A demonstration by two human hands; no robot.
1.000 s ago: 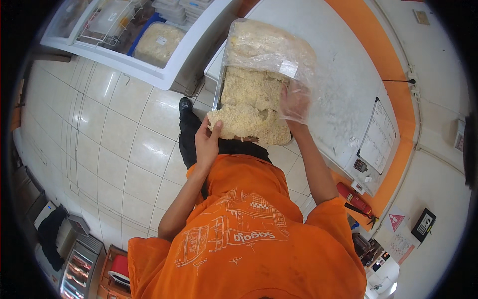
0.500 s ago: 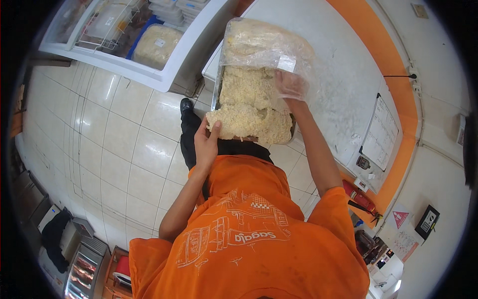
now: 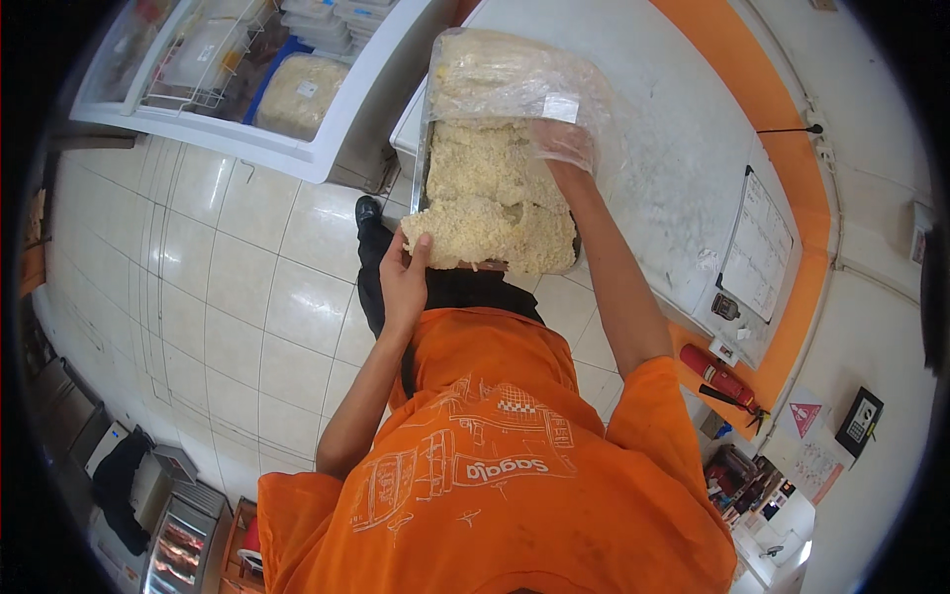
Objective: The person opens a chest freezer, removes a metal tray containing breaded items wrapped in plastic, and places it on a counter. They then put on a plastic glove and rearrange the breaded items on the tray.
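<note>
Pale crumbly dough (image 3: 490,213) is heaped in a metal tray (image 3: 424,148) overhanging the bench (image 3: 653,148); left hand (image 3: 404,282) fingers cup its near end, right hand (image 3: 562,144) fingers grip clear plastic (image 3: 505,74). Clumps could be spilled onto the floor (image 3: 228,287).

Pale yellow crumbs (image 3: 495,203), orange shirt (image 3: 515,475) with white line drawing, glossy cream floor tiles (image 3: 247,297)

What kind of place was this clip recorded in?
Most likely a commercial food kitchen or back room of an eatery. A chest freezer holds bagged food, the person lifts a metal tray of pale crumbly food, and a fire extinguisher lies by the tiled floor.
</note>
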